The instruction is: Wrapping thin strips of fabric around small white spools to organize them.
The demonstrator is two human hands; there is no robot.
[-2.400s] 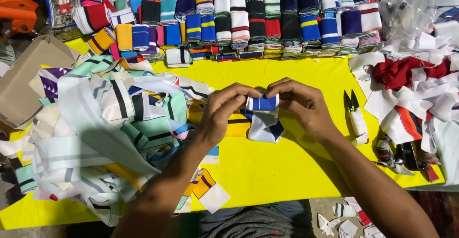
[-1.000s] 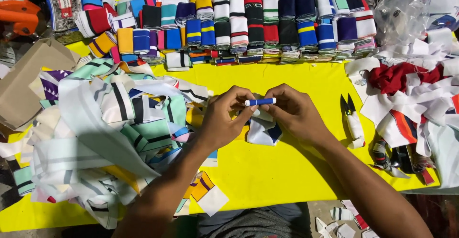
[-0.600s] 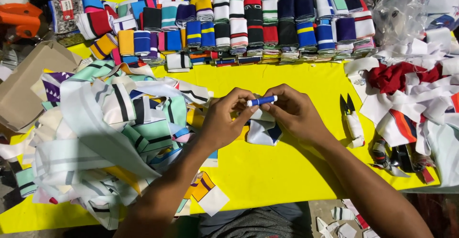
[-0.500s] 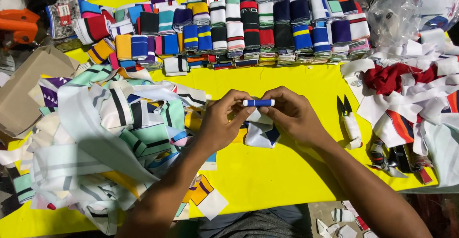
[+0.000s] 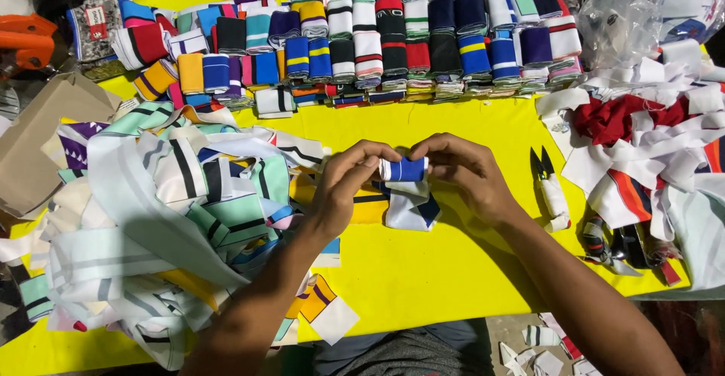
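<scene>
Both my hands hold one small blue and white striped cloth strip (image 5: pixel 403 170), folded into a tight roll above the yellow table (image 5: pixel 423 270). My left hand (image 5: pixel 343 187) pinches its left end and my right hand (image 5: pixel 462 171) pinches its right end. The loose tail of the strip (image 5: pixel 409 208) hangs down and rests on the table just below my fingers.
Rows of folded striped strips (image 5: pixel 393 40) line the far edge. A big loose heap of striped strips (image 5: pixel 151 210) lies at the left, white and red scraps (image 5: pixel 649 142) at the right. Small thread snips (image 5: pixel 550 183) lie right of my right hand. A cardboard box (image 5: pixel 38 134) sits far left.
The strip, spread flat between my fingers 2.4 s ago, is now folded into a narrow roll held at both ends. My hands have stayed in about the same place.
</scene>
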